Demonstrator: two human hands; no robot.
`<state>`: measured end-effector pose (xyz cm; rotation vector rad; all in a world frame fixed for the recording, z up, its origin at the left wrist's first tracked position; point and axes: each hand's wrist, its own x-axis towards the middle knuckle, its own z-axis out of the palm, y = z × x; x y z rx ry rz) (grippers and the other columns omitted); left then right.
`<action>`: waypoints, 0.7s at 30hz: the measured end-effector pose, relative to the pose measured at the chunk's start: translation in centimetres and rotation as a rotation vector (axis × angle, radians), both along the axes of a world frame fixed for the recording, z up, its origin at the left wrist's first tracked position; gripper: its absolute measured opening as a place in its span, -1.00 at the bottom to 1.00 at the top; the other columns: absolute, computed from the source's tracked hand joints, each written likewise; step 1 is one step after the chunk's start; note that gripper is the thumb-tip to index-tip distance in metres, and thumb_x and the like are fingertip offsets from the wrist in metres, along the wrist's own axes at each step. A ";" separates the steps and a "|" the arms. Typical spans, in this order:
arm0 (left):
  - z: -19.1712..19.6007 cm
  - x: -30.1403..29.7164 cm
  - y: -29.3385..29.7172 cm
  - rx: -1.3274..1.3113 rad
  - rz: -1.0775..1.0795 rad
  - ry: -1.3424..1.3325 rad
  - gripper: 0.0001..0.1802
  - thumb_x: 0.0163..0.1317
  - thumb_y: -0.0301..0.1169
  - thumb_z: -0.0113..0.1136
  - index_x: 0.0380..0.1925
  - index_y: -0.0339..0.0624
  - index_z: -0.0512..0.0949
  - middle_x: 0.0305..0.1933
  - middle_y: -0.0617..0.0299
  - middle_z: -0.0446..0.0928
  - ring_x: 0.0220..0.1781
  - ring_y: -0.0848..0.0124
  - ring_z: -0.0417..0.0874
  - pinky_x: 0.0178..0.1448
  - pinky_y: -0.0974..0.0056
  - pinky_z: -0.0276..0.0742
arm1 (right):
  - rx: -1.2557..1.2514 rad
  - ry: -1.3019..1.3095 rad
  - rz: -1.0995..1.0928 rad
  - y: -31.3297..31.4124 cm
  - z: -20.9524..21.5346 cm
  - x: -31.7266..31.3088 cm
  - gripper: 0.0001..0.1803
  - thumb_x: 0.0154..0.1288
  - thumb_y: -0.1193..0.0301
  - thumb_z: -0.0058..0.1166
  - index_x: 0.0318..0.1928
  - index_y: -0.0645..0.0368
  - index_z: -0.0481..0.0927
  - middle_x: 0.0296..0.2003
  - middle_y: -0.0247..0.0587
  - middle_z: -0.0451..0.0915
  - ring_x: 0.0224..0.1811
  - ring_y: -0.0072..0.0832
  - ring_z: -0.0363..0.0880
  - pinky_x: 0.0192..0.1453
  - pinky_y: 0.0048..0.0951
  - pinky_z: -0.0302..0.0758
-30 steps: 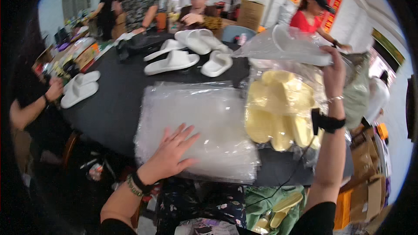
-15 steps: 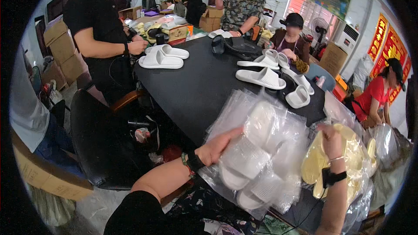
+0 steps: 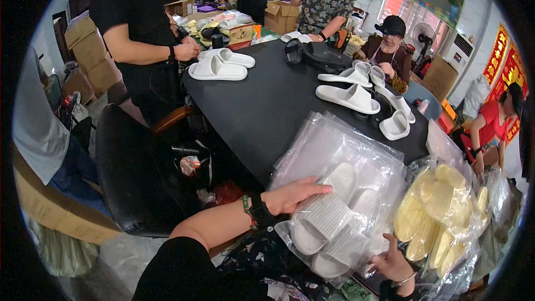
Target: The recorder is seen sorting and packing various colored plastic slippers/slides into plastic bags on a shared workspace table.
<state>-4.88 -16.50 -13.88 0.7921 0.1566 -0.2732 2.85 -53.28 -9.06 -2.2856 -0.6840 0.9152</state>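
A pair of white slippers (image 3: 329, 217) lies in a clear plastic bag at the near edge of the dark table. My left hand (image 3: 292, 194) grips the left side of this bag, its thumb across the top. At the bag's lower right corner is my right hand (image 3: 394, 261), fingers apart and the index finger raised. Whether its fingertips touch the plastic I cannot tell. Under and beyond the slippers lies a stack of flat clear bags (image 3: 348, 139). Yellow slippers (image 3: 432, 206) in clear plastic lie right of my hands.
White slippers (image 3: 348, 99) stand at the table's right side, with another white pair (image 3: 218, 71) at its far left and black footwear (image 3: 315, 58) at the back. Several people work around the black table (image 3: 251, 117). A black chair (image 3: 131, 173) stands at my left.
My right hand has moved from above the yellow slippers to the lower right corner of the white slippers' bag. The bagged white slippers have shifted slightly down, and the view has turned slightly left.
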 end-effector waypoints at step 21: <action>7.8 -3.1 -3.6 -0.085 0.419 -0.351 -0.45 0.42 -0.33 -0.04 0.37 -0.05 0.12 0.31 0.17 0.38 0.26 0.32 0.48 0.30 0.11 0.48 | 0.990 -0.153 -0.494 4.7 8.1 1.6 -0.08 0.12 0.64 0.21 0.43 0.03 0.02 -0.04 -0.19 0.44 -0.03 -0.45 0.51 0.11 -0.46 0.48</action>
